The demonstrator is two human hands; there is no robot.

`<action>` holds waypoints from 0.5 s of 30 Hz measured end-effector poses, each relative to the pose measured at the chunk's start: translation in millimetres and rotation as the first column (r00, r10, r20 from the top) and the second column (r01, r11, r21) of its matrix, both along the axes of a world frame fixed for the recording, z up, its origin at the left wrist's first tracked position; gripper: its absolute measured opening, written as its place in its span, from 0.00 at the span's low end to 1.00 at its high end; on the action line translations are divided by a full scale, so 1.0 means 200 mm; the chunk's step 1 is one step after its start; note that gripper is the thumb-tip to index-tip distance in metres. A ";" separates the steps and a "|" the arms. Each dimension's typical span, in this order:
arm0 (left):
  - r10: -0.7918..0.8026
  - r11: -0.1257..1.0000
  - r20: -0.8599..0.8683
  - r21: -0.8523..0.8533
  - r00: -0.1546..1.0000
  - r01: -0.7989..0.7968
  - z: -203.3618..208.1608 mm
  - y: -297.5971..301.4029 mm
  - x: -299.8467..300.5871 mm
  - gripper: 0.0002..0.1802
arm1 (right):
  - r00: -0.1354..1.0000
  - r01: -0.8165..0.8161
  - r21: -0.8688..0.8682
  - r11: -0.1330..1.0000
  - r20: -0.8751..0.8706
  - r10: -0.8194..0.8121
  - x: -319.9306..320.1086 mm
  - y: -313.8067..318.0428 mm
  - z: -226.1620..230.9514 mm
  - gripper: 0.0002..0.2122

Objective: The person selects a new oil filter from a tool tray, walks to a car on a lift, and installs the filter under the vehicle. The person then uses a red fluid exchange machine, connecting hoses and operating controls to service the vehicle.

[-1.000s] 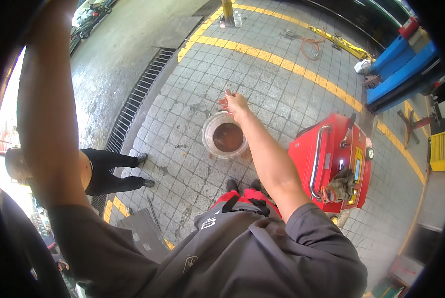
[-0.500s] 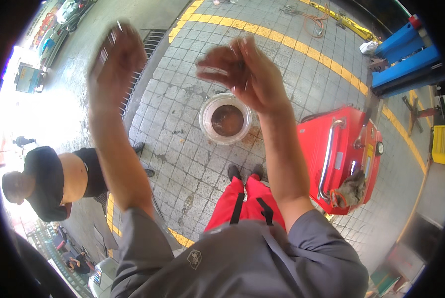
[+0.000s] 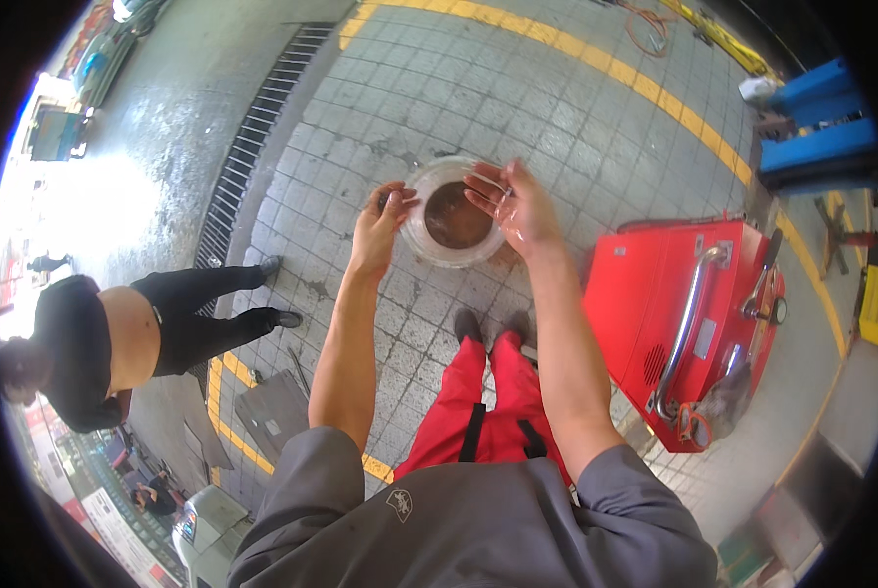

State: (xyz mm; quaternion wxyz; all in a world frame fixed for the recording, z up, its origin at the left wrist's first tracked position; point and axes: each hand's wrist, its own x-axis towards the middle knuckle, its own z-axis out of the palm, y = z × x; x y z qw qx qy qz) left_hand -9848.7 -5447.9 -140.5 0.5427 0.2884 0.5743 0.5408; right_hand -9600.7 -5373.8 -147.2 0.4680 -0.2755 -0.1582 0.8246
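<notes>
Tiled floor [image 3: 351, 127] across mid-frame; boxy red machine [image 3: 645, 304], right of frame; pale bucket [image 3: 415, 227], upper centre, brownish liquid [image 3: 459, 220] inside; right hand [image 3: 511, 201] at bucket's right edge, wet, fingers spread; left hand [image 3: 385, 218] at left edge, fingers loosely parted; rim contact: cannot tell.

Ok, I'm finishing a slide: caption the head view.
Left hand and right hand near a bucket of brown liquid, red machine at right.

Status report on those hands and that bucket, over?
Left grip half-open, right grip open. Bucket upright on tiles, brownish contents. Right grip partly hides it.
</notes>
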 end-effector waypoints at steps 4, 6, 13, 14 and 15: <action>-0.195 0.928 -0.399 -0.370 0.896 0.037 0.05 -0.03 -0.04 0.19 | 0.844 0.037 -0.028 0.999 0.536 -0.017 -0.01 -0.03 0.19 0.18; 0.030 0.990 0.065 -0.138 0.997 -0.021 0.14 -0.07 -0.02 0.18 | 0.910 0.118 -0.111 0.987 0.409 -0.062 -0.01 -0.04 0.29 0.18; 0.095 0.992 0.715 -0.007 0.693 -0.128 0.65 -0.18 0.11 0.25 | 0.982 -0.093 -0.158 0.983 0.148 0.117 -0.01 -0.16 0.71 0.16; 0.090 0.991 0.749 0.000 0.656 -0.136 0.73 -0.20 0.12 0.24 | 0.982 -0.080 -0.168 0.983 0.156 0.107 -0.01 -0.16 0.74 0.13; 0.088 0.992 0.727 -0.002 0.681 -0.125 0.78 -0.22 0.13 0.24 | 0.988 -0.121 -0.131 0.984 0.075 0.132 -0.01 -0.15 0.77 0.11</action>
